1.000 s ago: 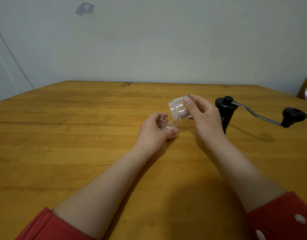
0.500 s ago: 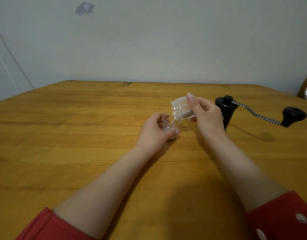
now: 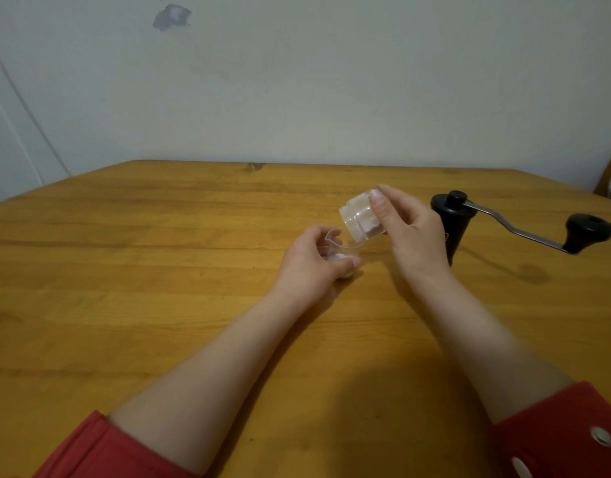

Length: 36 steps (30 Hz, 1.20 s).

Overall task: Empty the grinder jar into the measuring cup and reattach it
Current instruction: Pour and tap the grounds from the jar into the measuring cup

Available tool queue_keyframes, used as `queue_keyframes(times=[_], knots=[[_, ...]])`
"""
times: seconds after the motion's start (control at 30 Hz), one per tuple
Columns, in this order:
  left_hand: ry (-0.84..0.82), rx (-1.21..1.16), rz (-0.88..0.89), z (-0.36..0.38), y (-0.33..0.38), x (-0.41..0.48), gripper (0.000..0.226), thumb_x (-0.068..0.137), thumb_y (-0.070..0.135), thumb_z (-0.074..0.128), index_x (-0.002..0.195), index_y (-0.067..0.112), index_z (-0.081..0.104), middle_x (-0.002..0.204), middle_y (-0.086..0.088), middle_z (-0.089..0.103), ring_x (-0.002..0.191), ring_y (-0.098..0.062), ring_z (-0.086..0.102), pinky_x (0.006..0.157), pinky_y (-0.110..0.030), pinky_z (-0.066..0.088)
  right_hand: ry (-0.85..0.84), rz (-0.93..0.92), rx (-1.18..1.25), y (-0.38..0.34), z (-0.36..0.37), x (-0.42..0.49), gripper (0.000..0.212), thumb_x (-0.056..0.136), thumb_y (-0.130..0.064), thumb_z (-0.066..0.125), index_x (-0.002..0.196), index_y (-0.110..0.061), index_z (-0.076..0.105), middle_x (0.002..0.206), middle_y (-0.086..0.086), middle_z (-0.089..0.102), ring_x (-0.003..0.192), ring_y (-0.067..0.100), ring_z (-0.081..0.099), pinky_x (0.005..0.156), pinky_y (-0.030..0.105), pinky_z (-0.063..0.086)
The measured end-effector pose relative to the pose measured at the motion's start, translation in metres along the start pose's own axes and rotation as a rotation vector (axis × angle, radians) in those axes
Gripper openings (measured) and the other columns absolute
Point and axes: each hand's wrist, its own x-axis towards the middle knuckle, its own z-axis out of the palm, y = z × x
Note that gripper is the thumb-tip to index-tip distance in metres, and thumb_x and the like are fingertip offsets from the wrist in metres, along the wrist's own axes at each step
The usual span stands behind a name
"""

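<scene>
The person wears a red long-sleeved top, the cloth ending well up each arm, so the forearms are bare from the cuffs to the left hand [image 3: 307, 267] and right hand [image 3: 414, 236]. The left sleeve [image 3: 90, 450], at 7 o'clock, is plain and softly creased. The right sleeve [image 3: 566, 436], at 5 o'clock, carries two round silvery snap studs [image 3: 601, 436]

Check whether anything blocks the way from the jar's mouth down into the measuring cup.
Nothing visible does. The right hand tilts the jar with its mouth just above the open rim of the cup. The left hand holds the cup by its side, not over the opening.
</scene>
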Motion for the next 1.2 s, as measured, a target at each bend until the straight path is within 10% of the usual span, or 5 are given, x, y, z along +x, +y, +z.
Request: queue_keyframes(times=[0.5, 0.73, 1.2], knots=[[0.028, 0.074, 0.019, 0.0003, -0.0044, 0.0041, 0.055, 0.072, 0.01, 0.084, 0.121, 0.014, 0.06, 0.108, 0.005, 0.066, 0.092, -0.002, 0.063, 0.07, 0.0, 0.045, -0.025, -0.082, -0.064, -0.0006, -0.0003, -0.0007, 0.04, 0.097, -0.033, 0.059, 0.133, -0.016, 0.06, 0.12, -0.008, 0.062, 0.115, 0.001, 0.056, 0.097, 0.017, 0.043], [0.04, 0.114, 0.027, 0.0012, -0.0063, 0.0069, 0.054, 0.071, 0.013, 0.085, 0.119, 0.015, 0.061, 0.115, -0.002, 0.069, 0.105, -0.016, 0.066, 0.097, -0.029, 0.05, -0.053, -0.088, -0.113, -0.0025, -0.0002, -0.003, 0.039, 0.098, -0.028, 0.058, 0.136, -0.018, 0.057, 0.123, -0.001, 0.061, 0.115, 0.013, 0.058, 0.103, 0.034, 0.046], [0.033, 0.108, 0.025, 0.001, -0.0057, 0.0062, 0.053, 0.071, 0.013, 0.085, 0.119, 0.014, 0.061, 0.111, -0.002, 0.071, 0.099, -0.013, 0.067, 0.091, -0.023, 0.051, -0.094, -0.17, -0.181, -0.0058, -0.0004, -0.0093, 0.046, 0.094, -0.031, 0.055, 0.137, -0.014, 0.056, 0.117, 0.0, 0.057, 0.101, 0.013, 0.054, 0.098, 0.039, 0.047]])
